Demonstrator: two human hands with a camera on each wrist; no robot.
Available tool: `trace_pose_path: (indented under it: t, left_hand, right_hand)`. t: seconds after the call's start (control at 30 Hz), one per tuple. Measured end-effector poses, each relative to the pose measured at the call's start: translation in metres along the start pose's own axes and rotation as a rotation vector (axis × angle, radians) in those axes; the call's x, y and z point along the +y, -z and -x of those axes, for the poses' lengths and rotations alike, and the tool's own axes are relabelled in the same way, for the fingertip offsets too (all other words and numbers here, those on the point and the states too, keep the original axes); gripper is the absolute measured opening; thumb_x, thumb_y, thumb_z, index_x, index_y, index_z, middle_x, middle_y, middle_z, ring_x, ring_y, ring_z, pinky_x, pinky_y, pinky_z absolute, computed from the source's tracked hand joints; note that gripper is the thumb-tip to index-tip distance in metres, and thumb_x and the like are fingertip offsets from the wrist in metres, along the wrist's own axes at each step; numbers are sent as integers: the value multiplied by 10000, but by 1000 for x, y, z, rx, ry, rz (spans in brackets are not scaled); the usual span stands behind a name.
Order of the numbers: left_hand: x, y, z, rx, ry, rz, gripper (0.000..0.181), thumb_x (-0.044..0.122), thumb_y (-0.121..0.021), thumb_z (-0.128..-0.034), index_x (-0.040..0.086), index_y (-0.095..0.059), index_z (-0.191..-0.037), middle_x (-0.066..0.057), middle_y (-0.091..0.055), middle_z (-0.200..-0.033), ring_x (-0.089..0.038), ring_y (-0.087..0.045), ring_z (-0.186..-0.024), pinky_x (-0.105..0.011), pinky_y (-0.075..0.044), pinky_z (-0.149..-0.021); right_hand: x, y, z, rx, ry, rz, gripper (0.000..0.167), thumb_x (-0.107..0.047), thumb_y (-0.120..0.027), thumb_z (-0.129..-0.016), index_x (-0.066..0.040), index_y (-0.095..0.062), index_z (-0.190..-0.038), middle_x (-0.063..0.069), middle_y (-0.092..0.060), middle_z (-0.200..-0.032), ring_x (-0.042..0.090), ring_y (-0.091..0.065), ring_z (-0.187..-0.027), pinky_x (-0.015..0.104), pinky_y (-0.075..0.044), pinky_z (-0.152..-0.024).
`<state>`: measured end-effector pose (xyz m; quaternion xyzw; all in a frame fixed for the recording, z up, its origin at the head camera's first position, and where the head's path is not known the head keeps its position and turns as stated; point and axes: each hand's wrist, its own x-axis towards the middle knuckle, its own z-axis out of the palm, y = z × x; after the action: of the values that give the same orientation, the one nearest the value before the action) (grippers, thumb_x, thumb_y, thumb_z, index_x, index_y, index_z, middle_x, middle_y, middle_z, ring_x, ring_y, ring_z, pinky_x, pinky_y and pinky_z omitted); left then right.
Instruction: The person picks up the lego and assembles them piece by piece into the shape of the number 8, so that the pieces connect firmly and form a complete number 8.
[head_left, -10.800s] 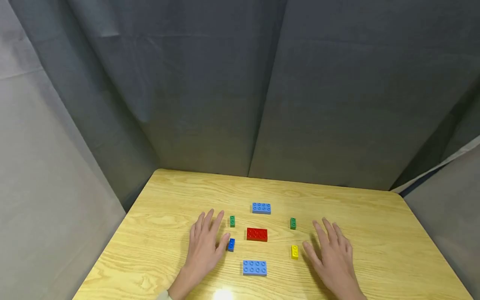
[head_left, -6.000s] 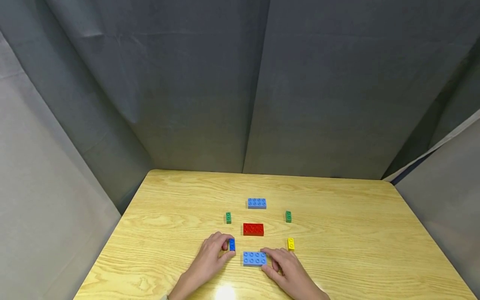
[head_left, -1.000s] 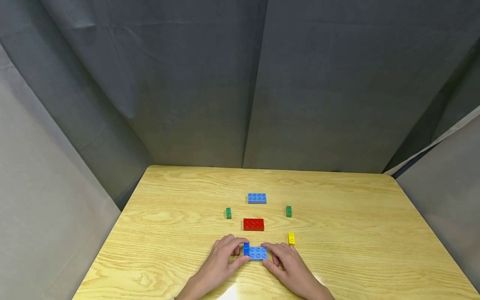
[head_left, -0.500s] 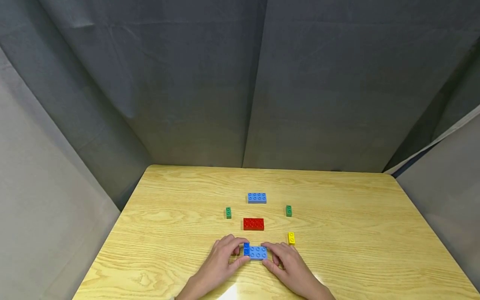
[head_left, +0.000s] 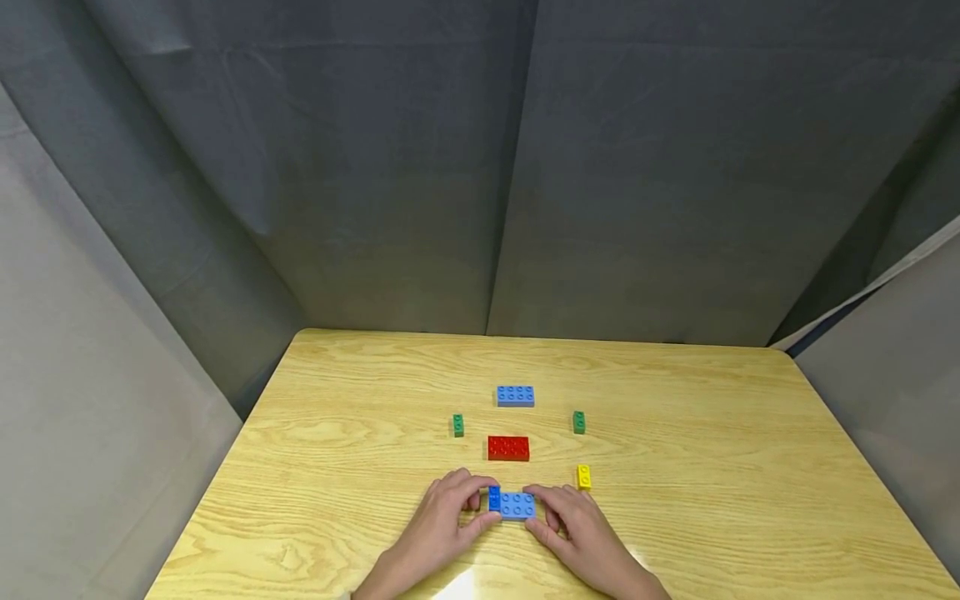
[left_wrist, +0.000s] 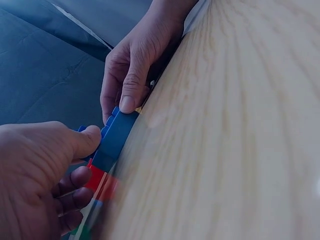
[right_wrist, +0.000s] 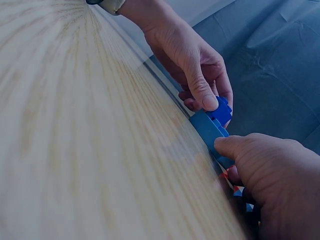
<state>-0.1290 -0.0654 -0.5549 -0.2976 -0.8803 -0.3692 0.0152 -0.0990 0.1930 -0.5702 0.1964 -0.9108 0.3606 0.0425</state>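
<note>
My left hand (head_left: 442, 523) pinches a small dark blue toy brick (head_left: 493, 498) between thumb and index finger. That brick sits on the left end of a light blue eight-stud brick (head_left: 517, 506), across its width. At the opposite end, my right hand (head_left: 577, 531) grips the light blue brick by its front and back sides. In the right wrist view the dark blue brick (right_wrist: 220, 112) stands on top of the light blue one (right_wrist: 204, 126); whether it is fully seated I cannot tell. Fingers partly hide both bricks in the wrist views.
A red brick (head_left: 508, 448) lies just beyond the hands, with another light blue brick (head_left: 515, 396) farther back. Two small green bricks (head_left: 458, 426) flank them. A yellow brick (head_left: 584, 477) is close to my right hand's fingers. Grey curtains (head_left: 375, 208) surround the wooden table (head_left: 360, 400).
Earlier both hands were spread and held nothing. Since then the left hand has taken the dark blue brick and moved it right onto the light blue brick, which the right hand grips. Little differs over the last second.
</note>
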Motion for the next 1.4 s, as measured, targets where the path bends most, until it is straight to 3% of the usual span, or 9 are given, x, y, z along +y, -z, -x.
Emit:
trace_pose_path:
  t: [0.33,0.8,1.17,1.4]
  left_hand:
    - [-4,-1,-2,33,-38,12,379,328,-827,-909,169,-727,-1239,83,-568,-847,-51,-479,-749,-171,-405,-679]
    - [-3,-2,-4,20,-54,-47,371,305,-823,-907,145,-726,-1227,111,-530,-815,-42,-473,-728,-186,-400,-693]
    - [-4,-2,-4,-9,-25,56,370,256,-807,-924,107,-712,-1249,83,-538,-831,-40,-488,-725,-165,-433,-647]
    - [-6,-5,-4,7,-34,89,360,232,-814,-915,94,-720,-1234,84,-531,-805,-23,-469,-696,-160,-424,-619]
  right_hand:
    - [0,0,-1,2,3,11,399,-417,-679,-1016,-178,-691,-1335,-244,-445,-763,-25,-395,-694,245,-333,-723]
    - [1,-1,0,8,10,11,384,-410,-686,-1013,-189,-692,-1328,-245,-450,-775,-24,-402,-695,236,-340,-690]
    - [1,-1,-1,9,15,7,385,-400,-693,-1010,-182,-691,-1327,-247,-448,-776,-23,-402,-701,236,-342,-700]
    - [2,-1,0,5,5,-1,387,-416,-679,-1015,-196,-688,-1333,-240,-453,-773,-21,-405,-702,235,-343,-693]
